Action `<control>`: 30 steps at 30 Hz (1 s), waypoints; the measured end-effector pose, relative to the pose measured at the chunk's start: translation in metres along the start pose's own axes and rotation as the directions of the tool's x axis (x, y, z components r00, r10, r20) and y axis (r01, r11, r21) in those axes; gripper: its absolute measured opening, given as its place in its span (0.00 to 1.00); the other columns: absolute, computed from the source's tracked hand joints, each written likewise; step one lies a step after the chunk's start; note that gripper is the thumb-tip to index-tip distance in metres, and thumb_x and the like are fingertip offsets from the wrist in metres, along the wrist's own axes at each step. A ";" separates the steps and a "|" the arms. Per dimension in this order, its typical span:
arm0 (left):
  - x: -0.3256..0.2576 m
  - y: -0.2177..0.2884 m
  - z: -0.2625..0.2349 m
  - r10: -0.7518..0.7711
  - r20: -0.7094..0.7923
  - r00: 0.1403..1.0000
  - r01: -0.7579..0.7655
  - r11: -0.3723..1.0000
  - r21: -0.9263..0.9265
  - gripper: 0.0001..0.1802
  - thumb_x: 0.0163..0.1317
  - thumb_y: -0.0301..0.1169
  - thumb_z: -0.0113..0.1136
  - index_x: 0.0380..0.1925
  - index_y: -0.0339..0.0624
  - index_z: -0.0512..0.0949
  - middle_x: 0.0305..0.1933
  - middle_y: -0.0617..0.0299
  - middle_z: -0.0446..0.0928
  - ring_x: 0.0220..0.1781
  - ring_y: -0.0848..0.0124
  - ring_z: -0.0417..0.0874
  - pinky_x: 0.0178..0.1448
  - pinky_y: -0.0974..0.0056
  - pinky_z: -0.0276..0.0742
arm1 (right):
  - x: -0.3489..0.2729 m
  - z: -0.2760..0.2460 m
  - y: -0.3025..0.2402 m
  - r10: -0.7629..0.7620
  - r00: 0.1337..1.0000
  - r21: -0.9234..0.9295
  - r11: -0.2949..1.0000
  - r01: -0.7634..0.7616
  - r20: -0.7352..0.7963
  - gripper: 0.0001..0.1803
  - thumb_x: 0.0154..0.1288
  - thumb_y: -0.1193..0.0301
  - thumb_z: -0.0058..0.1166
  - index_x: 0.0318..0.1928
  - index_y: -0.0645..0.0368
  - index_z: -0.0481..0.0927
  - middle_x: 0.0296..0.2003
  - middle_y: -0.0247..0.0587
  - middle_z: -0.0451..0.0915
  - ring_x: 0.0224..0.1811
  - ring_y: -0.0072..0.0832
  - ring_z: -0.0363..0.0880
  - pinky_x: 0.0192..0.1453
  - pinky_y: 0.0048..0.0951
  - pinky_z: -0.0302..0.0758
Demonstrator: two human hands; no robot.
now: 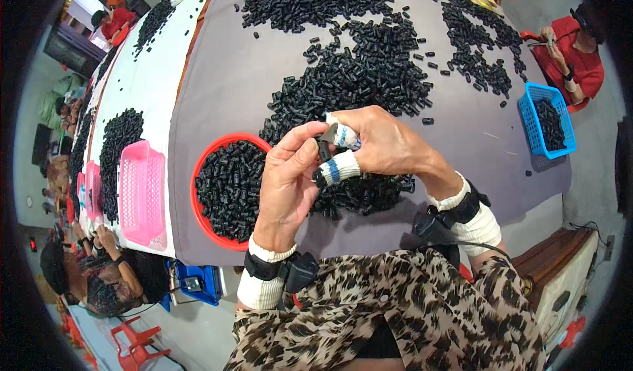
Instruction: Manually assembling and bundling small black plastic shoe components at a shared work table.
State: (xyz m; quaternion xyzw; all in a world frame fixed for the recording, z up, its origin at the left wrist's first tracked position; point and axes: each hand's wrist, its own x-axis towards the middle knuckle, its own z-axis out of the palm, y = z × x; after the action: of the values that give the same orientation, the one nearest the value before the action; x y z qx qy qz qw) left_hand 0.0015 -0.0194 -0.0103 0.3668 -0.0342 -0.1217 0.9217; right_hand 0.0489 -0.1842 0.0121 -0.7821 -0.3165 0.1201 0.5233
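My left hand (288,176) pinches a small black cylindrical plastic part (324,151) between thumb and fingers, upright over the near end of a big pile of the same parts (353,74). Against its top, my right hand (392,140) closes on a small grey, blade-like piece (330,132), mostly hidden by the fingers. White cloth covers with blue marks wrap the right thumb and forefinger. Just left of my left hand, a round red basin (196,190) is full of the black parts.
A pink basket (142,193) stands on the white-covered table at left. At right, a blue basket (554,152) holds black parts, near a person in red (580,61). Another person (99,272) works at lower left. More black parts (475,48) lie across the grey cloth.
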 end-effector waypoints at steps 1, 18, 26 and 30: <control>0.000 -0.001 -0.001 0.003 0.019 1.000 -0.002 1.000 -0.028 0.14 0.60 0.28 0.54 0.45 0.34 0.72 0.41 0.59 0.76 0.42 0.73 0.77 0.47 0.68 0.75 | 0.000 0.000 0.001 -0.001 1.000 -0.027 1.000 0.001 0.002 0.19 0.45 0.63 0.65 0.33 0.63 0.74 0.22 0.34 0.73 0.25 0.18 0.69 0.29 0.25 0.67; 0.003 -0.006 -0.002 0.006 -0.047 0.999 -0.008 1.000 -0.027 0.13 0.62 0.27 0.52 0.45 0.33 0.72 0.41 0.57 0.77 0.42 0.71 0.79 0.47 0.67 0.76 | 0.001 0.000 0.003 -0.006 1.000 -0.088 0.996 0.007 0.014 0.21 0.46 0.57 0.61 0.26 0.64 0.74 0.21 0.47 0.76 0.22 0.39 0.74 0.29 0.36 0.69; 0.004 -0.003 0.005 0.009 -0.067 0.998 -0.014 0.997 -0.080 0.13 0.61 0.27 0.53 0.45 0.34 0.72 0.39 0.58 0.77 0.39 0.73 0.79 0.46 0.68 0.76 | -0.002 0.002 0.000 -0.058 0.993 -0.013 0.998 0.057 -0.099 0.16 0.46 0.65 0.64 0.30 0.63 0.74 0.18 0.33 0.72 0.21 0.18 0.67 0.25 0.25 0.65; 0.002 -0.001 0.003 0.013 -0.059 0.998 -0.013 1.000 0.003 0.13 0.59 0.24 0.55 0.44 0.34 0.72 0.37 0.59 0.77 0.38 0.75 0.79 0.43 0.70 0.76 | -0.001 0.004 -0.005 -0.009 0.995 -0.007 1.000 0.008 -0.102 0.17 0.44 0.62 0.62 0.27 0.63 0.73 0.19 0.44 0.74 0.20 0.33 0.72 0.27 0.33 0.68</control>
State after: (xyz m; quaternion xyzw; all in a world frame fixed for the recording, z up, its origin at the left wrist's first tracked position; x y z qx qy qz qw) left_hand 0.0026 -0.0224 -0.0091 0.3712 -0.0094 -0.1049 0.9226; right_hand 0.0437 -0.1809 0.0151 -0.7874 -0.2931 0.0770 0.5368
